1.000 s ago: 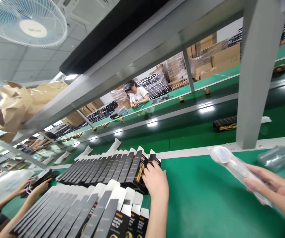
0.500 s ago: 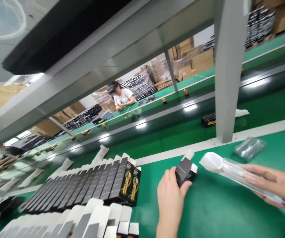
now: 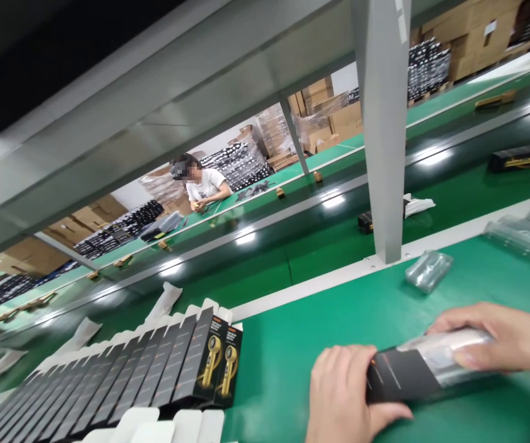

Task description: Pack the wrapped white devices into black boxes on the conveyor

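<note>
My left hand (image 3: 345,391) is wrapped round one end of a black box (image 3: 401,375), low on the green tabletop. A clear plastic-wrapped item (image 3: 453,351) lies in line with the box, its near part at or inside the box's right end; the exact overlap is blurred. My right hand (image 3: 500,338) grips the wrapped item from the right, thumb on top. To the left stands a long row of black boxes (image 3: 172,363) with white flaps up, the end ones showing a gold device picture.
Clear plastic packs (image 3: 428,271) lie on the table behind my hands, more at the right edge. A grey post (image 3: 385,154) rises at the table's back rail. Beyond runs a green conveyor with white-wrapped items (image 3: 165,301); a person (image 3: 207,184) sits across it.
My right hand has brought the wrapped item left and down to the box. The box has turned to lie lengthwise in my left hand. The camera view has shifted right.
</note>
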A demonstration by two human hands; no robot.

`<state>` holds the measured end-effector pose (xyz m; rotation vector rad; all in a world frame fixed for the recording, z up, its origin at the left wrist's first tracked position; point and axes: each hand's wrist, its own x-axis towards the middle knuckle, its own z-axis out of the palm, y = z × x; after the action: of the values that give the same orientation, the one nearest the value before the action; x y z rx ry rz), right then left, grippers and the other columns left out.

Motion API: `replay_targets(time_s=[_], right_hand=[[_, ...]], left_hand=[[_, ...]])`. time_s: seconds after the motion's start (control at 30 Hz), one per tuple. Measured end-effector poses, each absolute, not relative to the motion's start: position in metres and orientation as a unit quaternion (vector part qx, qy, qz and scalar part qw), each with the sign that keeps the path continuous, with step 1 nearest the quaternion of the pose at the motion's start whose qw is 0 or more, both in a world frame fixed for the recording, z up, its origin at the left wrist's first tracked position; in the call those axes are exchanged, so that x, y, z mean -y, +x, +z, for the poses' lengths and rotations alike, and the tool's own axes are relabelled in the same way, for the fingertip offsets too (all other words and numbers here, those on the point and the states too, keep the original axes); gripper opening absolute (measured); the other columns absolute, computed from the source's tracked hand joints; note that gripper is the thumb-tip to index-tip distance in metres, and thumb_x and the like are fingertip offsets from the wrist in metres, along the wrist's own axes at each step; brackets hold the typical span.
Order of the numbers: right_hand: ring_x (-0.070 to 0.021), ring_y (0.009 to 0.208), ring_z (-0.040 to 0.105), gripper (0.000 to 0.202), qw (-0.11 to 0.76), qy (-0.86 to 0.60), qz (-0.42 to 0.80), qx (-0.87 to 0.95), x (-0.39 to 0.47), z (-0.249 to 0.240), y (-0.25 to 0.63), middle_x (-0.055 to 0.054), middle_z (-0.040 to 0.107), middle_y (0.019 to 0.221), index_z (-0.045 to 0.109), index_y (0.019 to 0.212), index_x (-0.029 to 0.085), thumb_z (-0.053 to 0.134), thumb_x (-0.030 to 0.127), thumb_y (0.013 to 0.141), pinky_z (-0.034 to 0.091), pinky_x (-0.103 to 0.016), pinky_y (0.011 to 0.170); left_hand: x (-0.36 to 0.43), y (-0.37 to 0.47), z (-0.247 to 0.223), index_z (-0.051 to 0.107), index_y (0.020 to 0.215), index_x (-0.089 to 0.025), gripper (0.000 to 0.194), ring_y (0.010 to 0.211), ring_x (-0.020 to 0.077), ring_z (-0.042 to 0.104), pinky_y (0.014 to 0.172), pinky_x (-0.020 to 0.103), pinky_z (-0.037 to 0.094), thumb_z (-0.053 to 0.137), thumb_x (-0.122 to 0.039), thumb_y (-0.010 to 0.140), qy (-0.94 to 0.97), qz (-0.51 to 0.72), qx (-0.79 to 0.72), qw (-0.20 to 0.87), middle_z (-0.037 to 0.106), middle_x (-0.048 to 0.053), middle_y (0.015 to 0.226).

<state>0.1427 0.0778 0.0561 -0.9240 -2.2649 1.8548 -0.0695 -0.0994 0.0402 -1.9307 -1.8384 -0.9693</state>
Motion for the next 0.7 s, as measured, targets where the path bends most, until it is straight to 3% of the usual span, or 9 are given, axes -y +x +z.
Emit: replay_targets(time_s=[0.1,0.4,0.47,0.53,0.6,0.7], right_hand=[[-0.0227,0.089,0.06,0.033,-0.029,-0.23,0.617,0.752,-0.075,0.056,0.134,-0.001,0.07,0.096,0.068,0.102,0.029,0.064,0.046,0.074,0.043,-0.027,0.075],[-0.0197,0.092,0.057,0.014,0.007,-0.261,0.553,0.791,-0.06,0.061,0.124,0.003,0.064,0.095,0.061,0.096,0.03,0.055,0.025,0.083,0.041,-0.027,0.08],[-0.0182,0.086,0.056,0.013,0.049,-0.253,0.585,0.769,-0.068,0.066,0.115,0.002,0.063,0.092,0.06,0.094,0.026,0.061,0.027,0.081,0.041,-0.026,0.074],[-0.0135,0.069,0.054,0.018,0.095,-0.256,0.621,0.735,-0.08,0.072,0.093,0.001,0.06,0.081,0.06,0.093,0.021,0.065,0.032,0.08,0.039,-0.023,0.059],[-0.0082,0.053,0.044,0.023,0.124,-0.274,0.64,0.707,-0.096,0.076,0.058,0.004,0.054,0.069,0.057,0.097,0.019,0.06,0.039,0.085,0.03,-0.02,0.045],[-0.0056,0.052,0.044,0.026,0.163,-0.292,0.656,0.677,-0.122,0.076,-0.005,0.003,0.054,0.075,0.056,0.099,0.015,0.053,0.04,0.092,0.032,-0.018,0.043]], left_hand=[[0.097,-0.061,0.042,0.059,0.102,-0.02,0.068,0.073,0.0158,0.067,0.067,0.03,0.05,0.032,-0.078,0.079,-0.685,-0.328,0.628,0.173,0.07,0.0,0.084],[0.096,-0.063,0.039,0.059,0.108,-0.017,0.066,0.074,0.0167,0.065,0.072,0.034,0.05,0.032,-0.072,0.083,-0.7,-0.298,0.621,0.188,0.07,0.002,0.09],[0.093,-0.064,0.042,0.057,0.115,-0.017,0.055,0.09,0.02,0.064,0.091,0.04,0.046,0.037,-0.062,0.089,-0.669,-0.293,0.654,0.2,0.069,0.004,0.099],[0.091,-0.066,0.045,0.049,0.128,-0.015,0.042,0.116,0.0255,0.054,0.107,0.049,0.032,0.044,-0.041,0.094,-0.597,-0.289,0.713,0.227,0.063,0.008,0.119],[0.09,-0.07,0.042,0.039,0.136,-0.013,0.046,0.133,0.0286,0.036,0.11,0.053,0.027,0.049,-0.024,0.092,-0.529,-0.296,0.753,0.255,0.051,0.013,0.134],[0.088,-0.077,0.024,0.04,0.135,-0.016,0.047,0.137,0.0277,0.03,0.108,0.052,0.033,0.049,-0.015,0.089,-0.522,-0.306,0.759,0.24,0.045,0.012,0.139]])
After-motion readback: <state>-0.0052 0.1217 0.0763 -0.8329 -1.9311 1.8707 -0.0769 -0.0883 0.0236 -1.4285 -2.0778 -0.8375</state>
